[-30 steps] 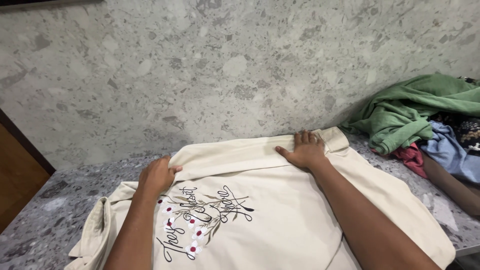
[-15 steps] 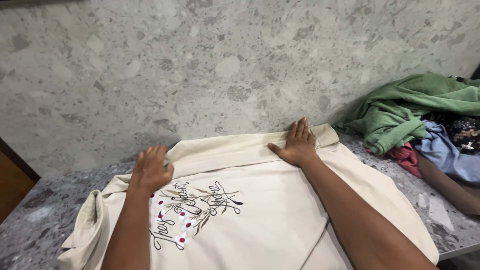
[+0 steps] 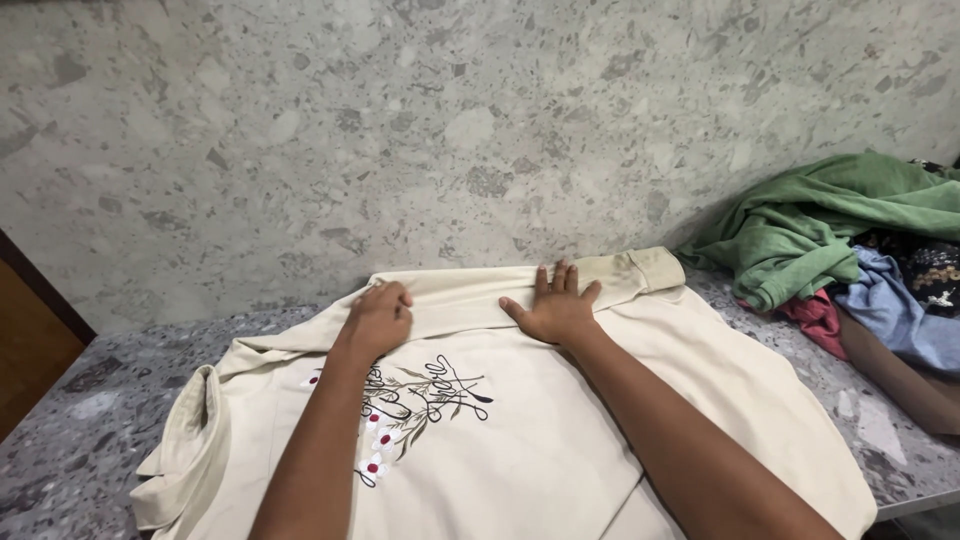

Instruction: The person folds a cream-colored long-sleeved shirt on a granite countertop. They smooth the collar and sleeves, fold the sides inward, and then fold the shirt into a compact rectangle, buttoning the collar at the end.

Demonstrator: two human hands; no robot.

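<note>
A cream sweatshirt (image 3: pixel 520 450) with a dark floral print (image 3: pixel 420 405) lies spread on a grey speckled stone counter (image 3: pixel 70 440). My left hand (image 3: pixel 380 318) rests near the folded far edge, its fingers curled on the cloth. Flat on the same fold, a little to the right, lies my right hand (image 3: pixel 555 305) with fingers spread. A cream sleeve with a ribbed cuff (image 3: pixel 650 268) runs along the far edge toward the right.
A pile of clothes sits at the right: a green garment (image 3: pixel 830 220), a blue one (image 3: pixel 900 310), a pink-red one (image 3: pixel 815 315) and a dark patterned one (image 3: pixel 935 265). A speckled stone wall (image 3: pixel 450 130) rises behind the counter. Brown wood (image 3: pixel 30 340) shows at the left.
Both hands have drawn closer together along the folded far edge, the right one sliding left. The view has shifted, so the shirt sits more to the right.
</note>
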